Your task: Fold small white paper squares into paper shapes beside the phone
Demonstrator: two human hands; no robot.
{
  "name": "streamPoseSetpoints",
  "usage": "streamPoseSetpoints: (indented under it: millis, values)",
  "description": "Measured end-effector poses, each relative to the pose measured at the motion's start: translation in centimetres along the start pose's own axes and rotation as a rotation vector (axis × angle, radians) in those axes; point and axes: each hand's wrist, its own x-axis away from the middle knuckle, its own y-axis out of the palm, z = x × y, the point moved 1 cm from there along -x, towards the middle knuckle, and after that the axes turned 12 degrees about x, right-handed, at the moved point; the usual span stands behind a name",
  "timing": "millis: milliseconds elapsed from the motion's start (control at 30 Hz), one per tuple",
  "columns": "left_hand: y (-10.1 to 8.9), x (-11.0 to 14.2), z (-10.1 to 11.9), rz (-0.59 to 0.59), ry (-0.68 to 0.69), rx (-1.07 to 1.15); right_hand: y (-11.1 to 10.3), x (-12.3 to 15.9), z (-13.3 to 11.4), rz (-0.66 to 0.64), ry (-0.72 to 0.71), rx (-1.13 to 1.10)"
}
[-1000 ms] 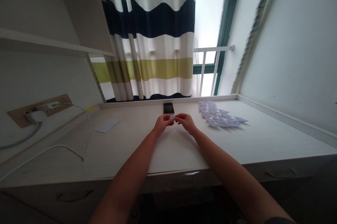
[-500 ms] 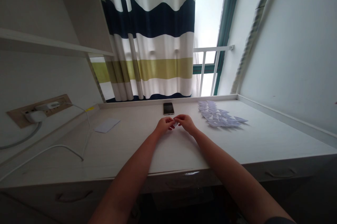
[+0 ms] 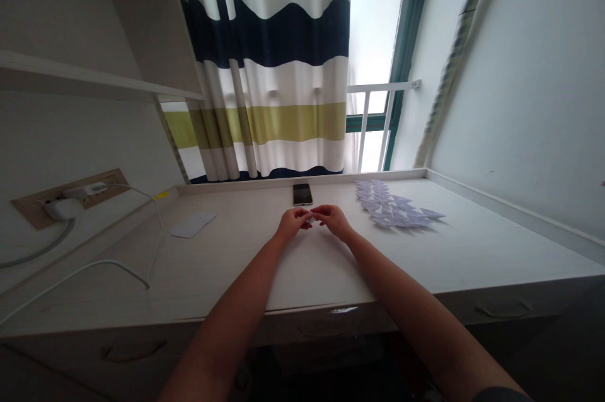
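Between my fingertips is a small folded piece of white paper (image 3: 311, 218), mostly covered by the fingers. My left hand (image 3: 293, 222) pinches it from the left, and my right hand (image 3: 333, 219) grips its other side. Both hands are over the middle of the white desk (image 3: 316, 276), just in front of a dark-screened phone (image 3: 302, 195). To the right lie several folded white paper pieces (image 3: 394, 206) with pointed ends, grouped in overlapping rows. Some flat white paper sheets (image 3: 193, 224) rest on the left part of the desk.
At the left wall, chargers (image 3: 66, 207) are plugged into a socket panel (image 3: 28, 201). A white cable (image 3: 113, 263) curves across the desk's left side. A raised rim (image 3: 265, 183) borders the back, below a striped curtain (image 3: 293, 87). A shelf (image 3: 94, 79) overhangs the left.
The paper piece has been turned and shifted slightly between my fingers, first toward me and right, then back a little left. Both hands keep hold of it near the same spot.
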Motion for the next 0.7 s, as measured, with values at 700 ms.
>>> streamPoseSetpoints:
  millis: [700]
  values:
    - [0.29,0.41,0.55,0.062,0.025,-0.049,-0.17,0.34,-0.43,0.007,0.116,-0.112]
